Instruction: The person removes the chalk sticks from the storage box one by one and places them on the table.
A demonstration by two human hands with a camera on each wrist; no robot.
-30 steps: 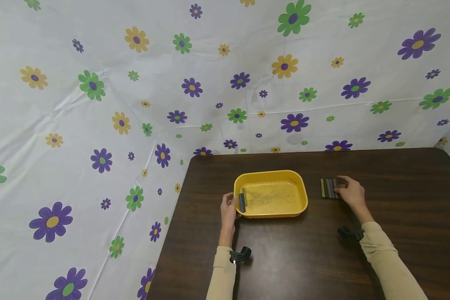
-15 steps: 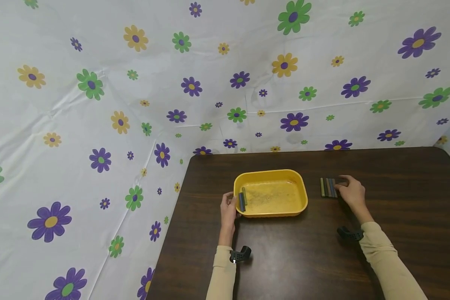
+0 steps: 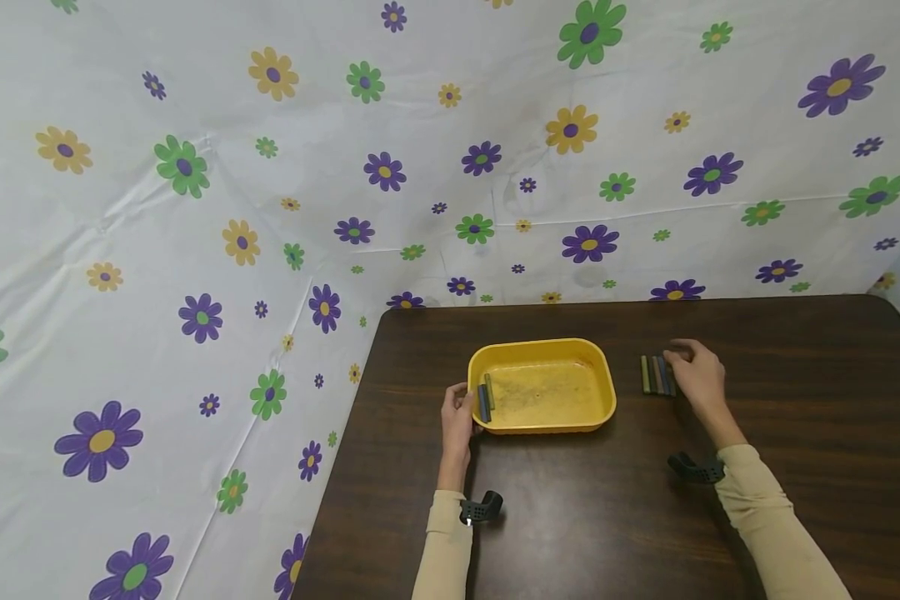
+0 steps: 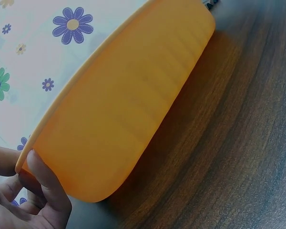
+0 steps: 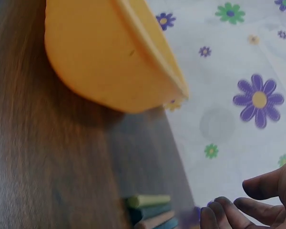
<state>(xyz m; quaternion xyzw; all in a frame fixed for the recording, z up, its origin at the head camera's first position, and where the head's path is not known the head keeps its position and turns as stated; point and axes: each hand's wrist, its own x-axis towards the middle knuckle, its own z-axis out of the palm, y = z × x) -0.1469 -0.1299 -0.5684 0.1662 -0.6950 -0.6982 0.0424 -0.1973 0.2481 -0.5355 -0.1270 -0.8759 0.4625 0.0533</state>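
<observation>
Your right hand (image 3: 701, 375) has just shifted towards 12 o'clock, lifting off the row of sticks (image 3: 654, 375); its fingers are loose and apart, seemingly carrying nothing, so the row looks let go, side by side on the counter (image 3: 585, 517) at the yellow tray's (image 3: 547, 396) 3 o'clock. Your left hand (image 3: 456, 417) pinches the rim at 9 o'clock, beside the blue stick (image 3: 483, 405) and green stick (image 3: 489, 390) inside. The tray looks like smooth plastic, round-cornered; the sticks, matte and blunt-ended, are perhaps chalk, though small to judge; the counter is dark wood grain.
</observation>
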